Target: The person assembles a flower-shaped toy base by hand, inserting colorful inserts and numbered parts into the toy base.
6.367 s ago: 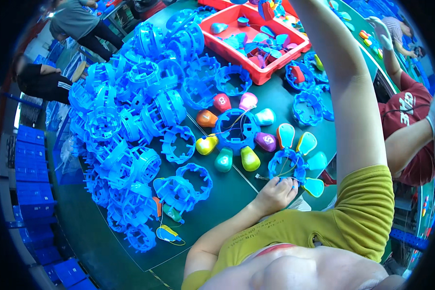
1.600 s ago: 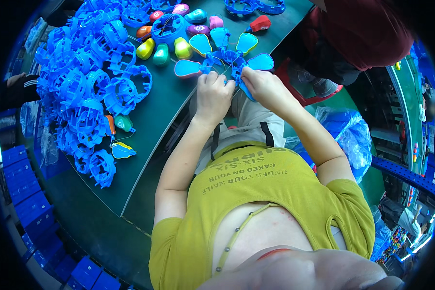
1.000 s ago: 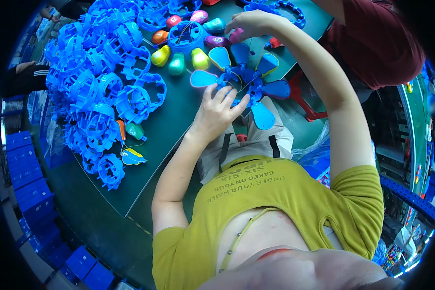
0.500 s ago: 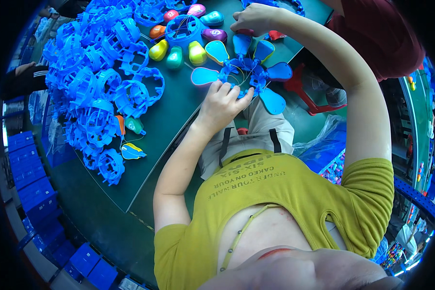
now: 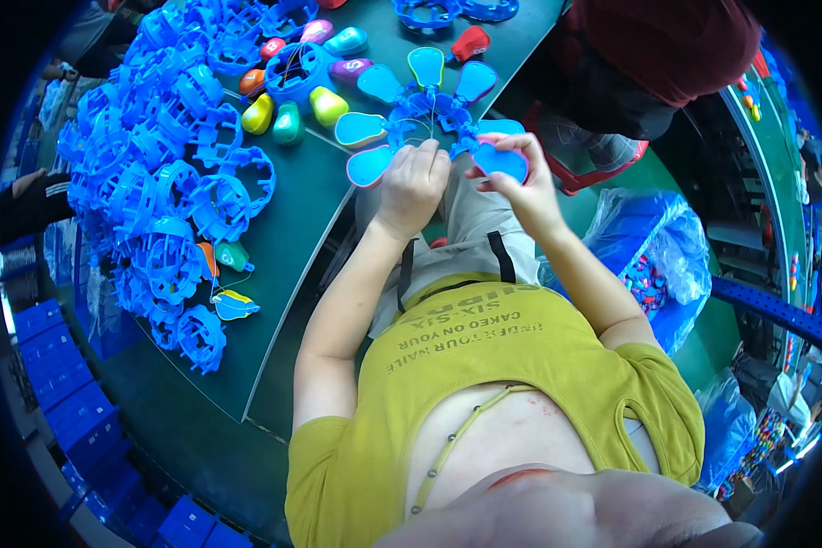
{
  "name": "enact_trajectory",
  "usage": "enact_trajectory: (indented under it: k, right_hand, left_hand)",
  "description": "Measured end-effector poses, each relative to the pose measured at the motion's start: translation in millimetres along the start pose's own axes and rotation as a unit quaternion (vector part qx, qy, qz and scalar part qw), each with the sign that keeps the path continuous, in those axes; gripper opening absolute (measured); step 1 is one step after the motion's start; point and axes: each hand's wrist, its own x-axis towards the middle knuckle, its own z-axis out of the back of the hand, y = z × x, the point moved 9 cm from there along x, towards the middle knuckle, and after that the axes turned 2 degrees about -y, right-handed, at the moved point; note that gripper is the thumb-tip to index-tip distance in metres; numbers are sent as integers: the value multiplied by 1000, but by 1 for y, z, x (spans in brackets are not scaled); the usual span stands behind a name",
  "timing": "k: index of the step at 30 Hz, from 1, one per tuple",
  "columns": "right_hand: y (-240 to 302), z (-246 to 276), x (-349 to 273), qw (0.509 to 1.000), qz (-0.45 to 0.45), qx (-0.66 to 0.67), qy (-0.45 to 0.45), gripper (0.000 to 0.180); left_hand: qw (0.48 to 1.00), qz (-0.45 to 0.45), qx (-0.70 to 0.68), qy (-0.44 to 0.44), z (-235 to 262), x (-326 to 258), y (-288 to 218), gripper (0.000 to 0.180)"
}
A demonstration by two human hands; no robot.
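Note:
A blue plastic ring [image 5: 457, 114] with several paddle-shaped petals fanned round it lies at the table's near edge, above my lap. My left hand [image 5: 414, 187] is closed at the ring's near side, its fingertips hiding what they grip there. A thin wire [image 5: 432, 121] runs across the ring's opening towards those fingers. At the ring's right side, my right hand [image 5: 532, 192] pinches a blue-faced petal [image 5: 500, 163] between thumb and fingers. Whether this petal is joined to the ring is hidden. A loose red petal [image 5: 470, 43] rests on the table beyond the ring.
A heap of blue plastic rings [image 5: 164, 192] covers the table's left side. Another ring [image 5: 297, 78] stands among coloured petals at the far left. Across the right sits a person in dark red [image 5: 667, 46]. A lined blue bin [image 5: 662, 242] with small coloured parts stands at my right.
My right hand has come back from the far side of the table to the ring and now holds a petal. My left fingers have drawn together, and the ring has turned a little.

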Motion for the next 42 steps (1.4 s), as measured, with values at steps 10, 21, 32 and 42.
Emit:
enact_trajectory:
  k: [10,21,32,42]
  right_hand:
    - [-22,4,-10,987,75,-63,-128,27]
    - [-44,7,3,983,-37,98,-151,32]
    - [-46,19,4,973,-82,-106,-186,37]
    - [70,43,160,712,247,-655,49,52]
  left_hand:
    - [999,13,26,46,-4,10,-8,16]
    - [998,-1,37,44,-5,13,-10,19]
    - [999,8,37,31,-9,15,-10,16]
    - [993,47,91,67,4,19,-3,32]
